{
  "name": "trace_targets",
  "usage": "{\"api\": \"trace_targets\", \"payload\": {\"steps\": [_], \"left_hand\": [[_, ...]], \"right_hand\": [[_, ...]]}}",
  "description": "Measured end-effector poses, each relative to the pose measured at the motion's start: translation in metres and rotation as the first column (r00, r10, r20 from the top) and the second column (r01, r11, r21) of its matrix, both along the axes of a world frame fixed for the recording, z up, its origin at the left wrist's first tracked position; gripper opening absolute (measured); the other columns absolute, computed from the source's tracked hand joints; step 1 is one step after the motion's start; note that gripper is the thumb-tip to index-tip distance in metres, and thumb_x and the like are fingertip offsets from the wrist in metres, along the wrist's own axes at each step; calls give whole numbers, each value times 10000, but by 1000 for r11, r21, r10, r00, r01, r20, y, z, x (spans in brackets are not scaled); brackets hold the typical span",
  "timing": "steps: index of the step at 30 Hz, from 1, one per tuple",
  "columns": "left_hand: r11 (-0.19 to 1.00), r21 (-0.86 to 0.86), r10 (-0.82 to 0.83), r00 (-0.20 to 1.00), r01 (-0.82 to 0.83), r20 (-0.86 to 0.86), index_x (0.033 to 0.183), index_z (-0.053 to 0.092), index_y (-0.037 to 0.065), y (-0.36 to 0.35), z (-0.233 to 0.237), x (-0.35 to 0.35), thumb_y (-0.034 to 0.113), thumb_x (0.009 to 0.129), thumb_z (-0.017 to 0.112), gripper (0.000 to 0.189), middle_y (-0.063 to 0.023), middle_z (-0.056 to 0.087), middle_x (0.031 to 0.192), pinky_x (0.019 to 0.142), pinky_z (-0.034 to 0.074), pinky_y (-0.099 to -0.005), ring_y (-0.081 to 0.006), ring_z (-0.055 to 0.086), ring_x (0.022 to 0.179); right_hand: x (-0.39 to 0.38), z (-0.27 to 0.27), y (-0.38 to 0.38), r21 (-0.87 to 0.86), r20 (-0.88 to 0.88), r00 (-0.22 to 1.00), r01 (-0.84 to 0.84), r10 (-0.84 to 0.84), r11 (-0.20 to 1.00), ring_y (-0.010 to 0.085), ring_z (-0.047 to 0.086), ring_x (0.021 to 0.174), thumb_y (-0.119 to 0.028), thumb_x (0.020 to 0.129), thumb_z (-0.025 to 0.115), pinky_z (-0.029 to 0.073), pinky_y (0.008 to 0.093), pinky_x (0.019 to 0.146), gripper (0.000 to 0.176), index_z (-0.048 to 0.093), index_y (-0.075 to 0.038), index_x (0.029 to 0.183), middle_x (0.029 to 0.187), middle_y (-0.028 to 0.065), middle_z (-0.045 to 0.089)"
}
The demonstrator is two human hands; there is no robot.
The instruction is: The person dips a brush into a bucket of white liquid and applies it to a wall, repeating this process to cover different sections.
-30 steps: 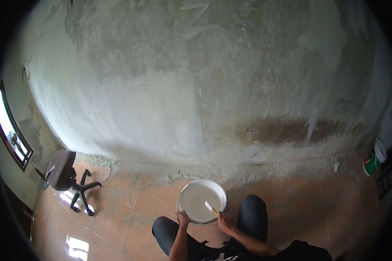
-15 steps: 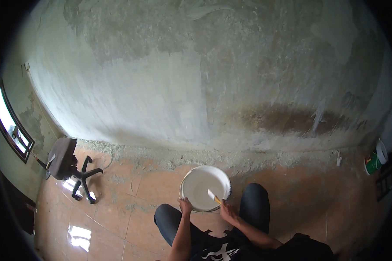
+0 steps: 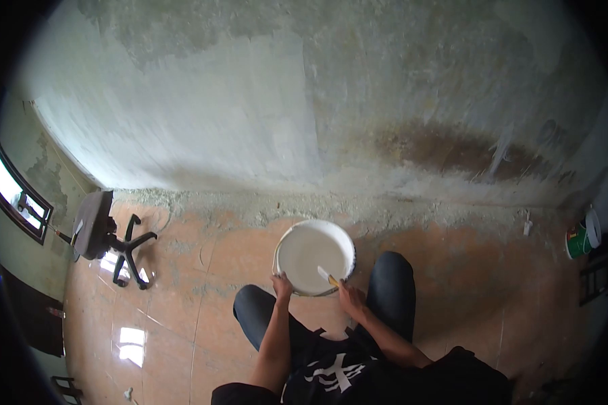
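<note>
A round white bucket [image 3: 313, 248] holding a pale, smooth mixture stands on the tiled floor between my knees. Its near left rim is gripped by my left hand [image 3: 282, 286]. My right hand [image 3: 350, 299] is closed around the handle of a putty knife [image 3: 329, 276] at the bucket's near right edge. The knife has a yellowish handle and a whitish blade, which points up and left over the mixture. Whether the blade touches the mixture I cannot tell.
A patchy plastered wall [image 3: 250, 115] rises ahead, with crumbled debris [image 3: 236, 206] along its foot. A wheeled office chair [image 3: 105, 233] lies at the left, near a window [image 3: 20, 196]. A green and white bucket [image 3: 581, 236] is at the far right.
The view has tilted downward, so the wall, bucket and both hands appear higher in the frame. Both hands keep their grips, and the knife stays over the bucket.
</note>
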State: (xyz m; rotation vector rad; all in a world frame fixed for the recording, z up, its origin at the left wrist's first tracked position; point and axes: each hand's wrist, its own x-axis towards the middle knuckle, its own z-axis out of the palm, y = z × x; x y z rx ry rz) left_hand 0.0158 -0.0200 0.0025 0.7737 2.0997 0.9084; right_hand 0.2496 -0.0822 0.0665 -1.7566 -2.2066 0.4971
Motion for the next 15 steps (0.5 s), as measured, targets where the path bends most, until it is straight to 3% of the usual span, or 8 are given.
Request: {"api": "trace_targets", "payload": {"steps": [1,4,7,11,13,15], "left_hand": [[999,-8,44,999,-44,7,1134,378,-54,-2,1,2,265,926,509,403,-293,578,1049,827,455,-459,-431,581,983],[996,-35,82,993,-86,-88,1091,461,-84,-1,6,4,288,925,512,411,-289,596,1019,801,467,-457,-413,604,940],[988,-157,-19,997,6,-81,1044,538,-102,1,17,-10,306,925,514,425,-281,616,985,789,472,-455,-395,618,917],[974,-212,47,985,-82,-164,1019,578,-107,-3,30,-13,320,922,517,443,-284,623,969,778,473,-463,-398,622,908],[986,-155,27,978,-60,-209,1001,584,-114,-8,25,-30,327,915,527,453,-296,622,957,763,476,-466,-410,619,905],[978,-135,99,920,-160,-380,961,594,-121,-5,18,-45,351,904,535,479,-311,620,920,744,479,-472,-425,618,884]], "right_hand": [[-1,6,1,-16,-4,1000,-4,4,1000,353,660,697,-102,883,434,527,431,579,289,508,34,1127,775,216,650],[-8,26,18,-310,13,997,72,-71,948,357,660,741,-98,872,454,532,438,629,286,501,60,1105,788,218,647],[-12,9,19,-278,-113,985,92,-128,956,367,655,765,-88,866,458,533,439,636,248,497,64,1059,814,227,638],[-27,-4,15,-278,-163,981,59,-107,959,380,636,808,-71,859,458,528,438,664,216,486,63,1026,852,246,619],[-40,-9,9,-202,-301,950,24,-85,979,387,614,826,-45,843,467,515,441,699,220,480,74,1028,870,253,603],[-51,-13,7,-265,-319,946,-40,-48,963,367,586,879,-48,868,452,514,433,735,201,464,60,1036,900,229,579]]}}
